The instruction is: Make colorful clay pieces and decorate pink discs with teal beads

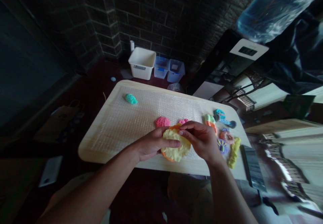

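My left hand (pixel 151 145) grips a round, flat disc of pale yellow modelling clay (pixel 178 155), thumb across its face and fingers behind. Orange clay (pixel 174 126) shows along the disc's rim. At the upper right rim, my right hand (pixel 203 139) pinches the edge between thumb and fingertips. The disc is tilted up above the table's near side. Just beyond it lie a bumpy pink clay lump (pixel 163 121) and a smaller pink piece (pixel 183 121), partly hidden by my right hand.
Bubble wrap (pixel 113 126) covers much of the pale wooden table (pixel 87 150). A teal clay lump (pixel 131 99) lies far left. At right sit several coloured clay pieces, including a yellow strip (pixel 234 152) and a purple round (pixel 223 147). Plastic bins (pixel 142 62) stand behind the table.
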{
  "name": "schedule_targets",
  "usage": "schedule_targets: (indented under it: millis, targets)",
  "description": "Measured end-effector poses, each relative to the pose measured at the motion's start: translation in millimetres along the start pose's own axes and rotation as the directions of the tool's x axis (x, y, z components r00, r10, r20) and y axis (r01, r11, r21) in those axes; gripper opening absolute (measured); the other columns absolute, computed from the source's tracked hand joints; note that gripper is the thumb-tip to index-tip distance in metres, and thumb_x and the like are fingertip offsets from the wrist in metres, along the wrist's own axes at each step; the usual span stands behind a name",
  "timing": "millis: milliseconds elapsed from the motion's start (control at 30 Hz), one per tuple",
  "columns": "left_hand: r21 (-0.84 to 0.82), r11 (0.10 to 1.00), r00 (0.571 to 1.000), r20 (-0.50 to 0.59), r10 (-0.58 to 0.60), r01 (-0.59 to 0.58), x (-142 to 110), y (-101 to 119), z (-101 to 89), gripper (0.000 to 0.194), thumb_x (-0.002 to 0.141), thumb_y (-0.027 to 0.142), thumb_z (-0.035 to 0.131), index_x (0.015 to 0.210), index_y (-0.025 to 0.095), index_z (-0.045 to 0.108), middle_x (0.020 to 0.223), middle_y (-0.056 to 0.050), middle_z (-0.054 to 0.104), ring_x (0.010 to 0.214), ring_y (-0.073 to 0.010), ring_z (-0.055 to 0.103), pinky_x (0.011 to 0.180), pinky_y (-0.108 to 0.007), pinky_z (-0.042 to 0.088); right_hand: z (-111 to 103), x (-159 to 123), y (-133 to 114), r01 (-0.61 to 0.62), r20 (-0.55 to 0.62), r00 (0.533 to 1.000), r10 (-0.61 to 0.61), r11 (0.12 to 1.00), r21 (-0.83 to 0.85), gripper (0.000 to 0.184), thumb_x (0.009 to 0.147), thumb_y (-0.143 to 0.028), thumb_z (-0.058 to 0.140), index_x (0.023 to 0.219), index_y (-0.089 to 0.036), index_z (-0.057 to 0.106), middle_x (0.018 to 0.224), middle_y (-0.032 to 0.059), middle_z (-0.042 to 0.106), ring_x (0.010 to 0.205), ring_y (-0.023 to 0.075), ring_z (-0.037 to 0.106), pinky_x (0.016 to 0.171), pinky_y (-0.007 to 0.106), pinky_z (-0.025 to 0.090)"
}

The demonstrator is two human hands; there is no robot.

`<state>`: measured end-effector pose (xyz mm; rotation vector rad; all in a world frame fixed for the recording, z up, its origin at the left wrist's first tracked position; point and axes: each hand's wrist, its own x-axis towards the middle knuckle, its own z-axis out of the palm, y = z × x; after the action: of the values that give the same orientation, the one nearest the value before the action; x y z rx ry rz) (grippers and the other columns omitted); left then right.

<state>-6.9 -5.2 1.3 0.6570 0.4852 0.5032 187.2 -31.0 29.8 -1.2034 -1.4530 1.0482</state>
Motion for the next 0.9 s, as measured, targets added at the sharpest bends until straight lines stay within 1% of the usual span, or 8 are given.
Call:
schedule_targets:
  millis: [167,400,500,600,667,733,800,900]
  targets:
    - [-0.029,1.0,1.0,-0.018,0.004,-0.005,-1,2,4.4,0.041,0.073,0.017,0.09,0.112,0.019,0.077,0.108,-0.01,0.077,0.097,-0.0236,0.073,0.09,-0.036,0.051,0,1,4,0.003,0.006,1.0,-0.003,1.0,-0.022,0.004,0.087,-0.027,0.082,0.091,-0.025,0.082,0.087,0.0046,0.078,0.08,0.0198,0.071,0.068,0.034,0.058]
    - [-0.004,0.998,0.998,-0.024,0.056,-0.057,1,-1,4.6,0.037,0.077,0.018,0.088,0.113,0.018,0.076,0.105,-0.01,0.078,0.096,-0.0231,0.072,0.089,-0.035,0.051,1,1,0,0.11,0.009,0.994,-0.111,0.971,-0.212,0.003,0.091,-0.024,0.079,0.091,-0.026,0.082,0.089,0.0053,0.078,0.083,0.0217,0.071,0.073,0.039,0.056]
    - [-0.007,0.997,0.995,-0.059,0.076,-0.077,2,-2,5.8,0.037,0.077,0.018,0.088,0.112,0.018,0.076,0.109,-0.009,0.077,0.097,-0.022,0.072,0.092,-0.035,0.051,2,2,0,0.151,-0.021,0.986,-0.163,0.946,-0.287,0.005,0.091,-0.023,0.078,0.091,-0.027,0.081,0.086,0.004,0.077,0.079,0.0202,0.069,0.07,0.037,0.054]
    - [0.006,0.992,0.984,-0.13,0.124,-0.125,4,-4,7.0,0.043,0.077,0.018,0.088,0.117,0.018,0.074,0.114,-0.011,0.076,0.102,-0.0247,0.072,0.095,-0.037,0.052,3,3,3,0.147,-0.094,0.978,-0.187,0.932,-0.331,0.008,0.089,-0.025,0.081,0.096,-0.027,0.081,0.095,0.0061,0.076,0.085,0.0214,0.068,0.07,0.036,0.053]
    - [0.02,0.989,0.973,-0.176,0.148,-0.146,5,-4,7.1,0.045,0.077,0.02,0.088,0.119,0.017,0.073,0.116,-0.013,0.075,0.106,-0.0278,0.072,0.094,-0.039,0.052,3,3,6,0.07,-0.163,0.98,-0.114,0.965,-0.252,0.026,0.086,-0.029,0.083,0.111,-0.027,0.078,0.105,0.0081,0.075,0.09,0.0226,0.069,0.07,0.035,0.055]
    - [0.027,0.985,0.963,-0.209,0.171,-0.169,6,-4,6.1,0.047,0.077,0.023,0.089,0.121,0.016,0.071,0.117,-0.014,0.075,0.109,-0.0299,0.071,0.094,-0.04,0.053,3,3,10,-0.054,-0.167,0.985,0.038,0.994,-0.095,0.044,0.083,-0.036,0.086,0.124,-0.026,0.072,0.109,0.0089,0.075,0.09,0.0227,0.071,0.07,0.034,0.057]
    - [0.041,0.977,0.95,-0.23,0.212,-0.208,7,-3,4.4,0.048,0.077,0.025,0.089,0.121,0.016,0.07,0.117,-0.014,0.075,0.11,-0.03,0.071,0.095,-0.04,0.053,5,2,13,-0.162,-0.069,0.984,0.164,0.986,0.038,0.046,0.083,-0.041,0.086,0.124,-0.024,0.073,0.103,0.0079,0.076,0.086,0.0222,0.072,0.071,0.033,0.059]
    - [0.079,0.96,0.933,-0.225,0.28,-0.269,8,-3,1.7,0.046,0.078,0.028,0.088,0.119,0.015,0.071,0.116,-0.013,0.076,0.107,-0.0288,0.072,0.094,-0.038,0.053,8,0,15,-0.209,0.041,0.978,0.206,0.971,0.116,0.034,0.085,-0.046,0.084,0.108,-0.021,0.08,0.086,0.0048,0.075,0.075,0.0196,0.069,0.068,0.031,0.058]
